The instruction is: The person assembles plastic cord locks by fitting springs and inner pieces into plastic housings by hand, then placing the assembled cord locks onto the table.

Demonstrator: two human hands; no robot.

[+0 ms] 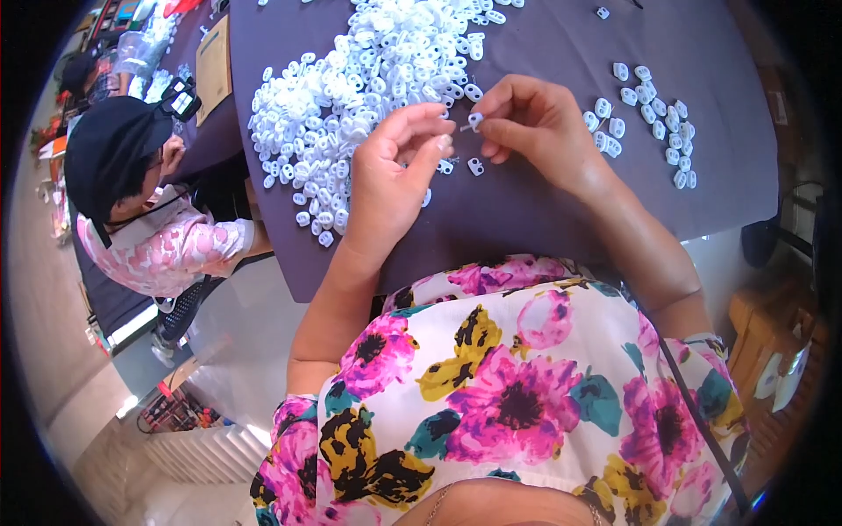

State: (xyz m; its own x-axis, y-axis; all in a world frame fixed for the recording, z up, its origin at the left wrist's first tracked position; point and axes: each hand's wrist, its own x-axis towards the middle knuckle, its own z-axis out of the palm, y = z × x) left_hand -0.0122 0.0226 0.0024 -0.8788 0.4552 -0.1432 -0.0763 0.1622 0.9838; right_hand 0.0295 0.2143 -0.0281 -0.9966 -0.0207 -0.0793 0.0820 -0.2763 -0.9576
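Observation:
Between the thumb and fingertips of my right hand (542, 130) is a small white oval plastic piece (475, 120) with holes in it. A thin, short bit sticks out of that piece toward the left hand; its kind is too small to tell. Close by on the left, my left hand (393, 175) has its fingers curled and its thumb drawn toward them. Whatever its fingertips pinch, if anything, is too small to make out. Below the gap between the hands lies a loose white piece (475, 167). Small shiny bits (446, 165) lie beside the left thumb.
A large heap of white oval pieces (351, 105) spreads over the dark tablecloth (535, 44). Several pieces (675, 140) lie in a loose group at the right. At left sits a person in a dark cap (114, 149), near a brown board (213, 70).

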